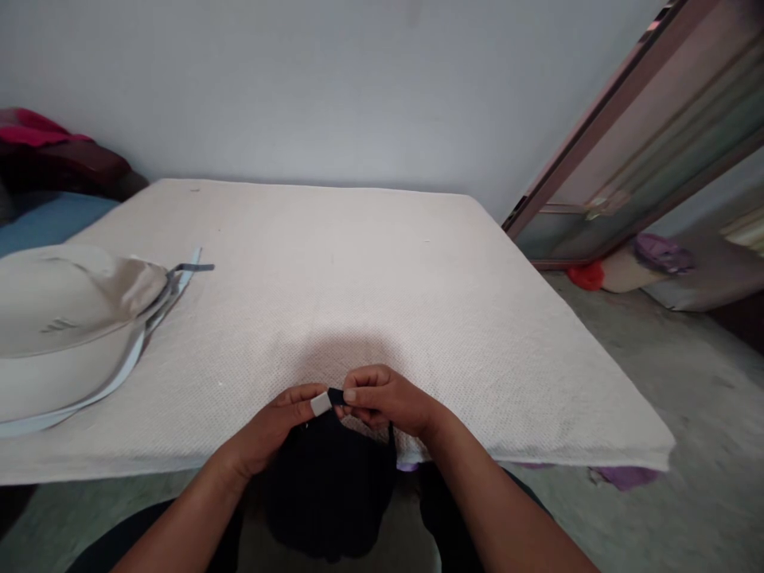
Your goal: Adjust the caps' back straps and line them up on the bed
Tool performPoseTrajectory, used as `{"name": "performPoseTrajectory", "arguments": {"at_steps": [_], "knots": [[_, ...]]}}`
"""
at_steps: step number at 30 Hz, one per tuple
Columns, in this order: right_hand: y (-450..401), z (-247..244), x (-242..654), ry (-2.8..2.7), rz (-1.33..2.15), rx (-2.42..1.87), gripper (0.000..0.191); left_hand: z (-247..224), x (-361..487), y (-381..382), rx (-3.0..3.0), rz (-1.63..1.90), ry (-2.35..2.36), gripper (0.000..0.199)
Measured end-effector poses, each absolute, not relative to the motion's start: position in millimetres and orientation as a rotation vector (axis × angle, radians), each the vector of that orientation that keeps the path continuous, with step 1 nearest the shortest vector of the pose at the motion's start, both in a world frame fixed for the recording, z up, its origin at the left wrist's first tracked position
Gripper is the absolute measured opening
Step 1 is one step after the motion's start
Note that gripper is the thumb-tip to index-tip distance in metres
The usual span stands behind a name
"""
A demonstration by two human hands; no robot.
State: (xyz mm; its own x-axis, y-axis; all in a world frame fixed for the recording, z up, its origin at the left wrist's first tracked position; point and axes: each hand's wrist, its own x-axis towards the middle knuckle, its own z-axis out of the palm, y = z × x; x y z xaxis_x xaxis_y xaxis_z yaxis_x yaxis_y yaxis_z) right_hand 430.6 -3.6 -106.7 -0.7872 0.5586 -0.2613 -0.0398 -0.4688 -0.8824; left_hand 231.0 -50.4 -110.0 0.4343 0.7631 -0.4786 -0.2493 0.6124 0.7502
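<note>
A dark cap-like item point(331, 493) hangs at the table's front edge, below both hands. My left hand point(295, 410) is closed on its upper edge, with a small whitish tag point(321, 403) at the fingertips. Close beside it, my right hand point(382, 398) pinches a short dark strap point(337, 396) that meets the tag. A thin dark strap end also hangs beneath my right hand. The fingertips of the two hands nearly touch, and what lies between them is partly hidden.
Light caps point(65, 318) are stacked on the left of the white-covered table point(387, 270). Behind stands a pale wall point(328, 95). Blue and pink items lie at the far left. A glazed door frame point(602, 119) and a red item point(586, 276) are at the right.
</note>
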Motion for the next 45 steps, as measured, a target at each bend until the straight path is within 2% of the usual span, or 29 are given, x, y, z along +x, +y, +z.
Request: {"name": "performPoseTrajectory", "arguments": {"at_steps": [45], "knots": [[-0.2,-109.8,435.6,-1.475,2.304,-0.761,0.017,-103.8,233.6,-50.1,0.831,0.501,1.026,0.022]]}}
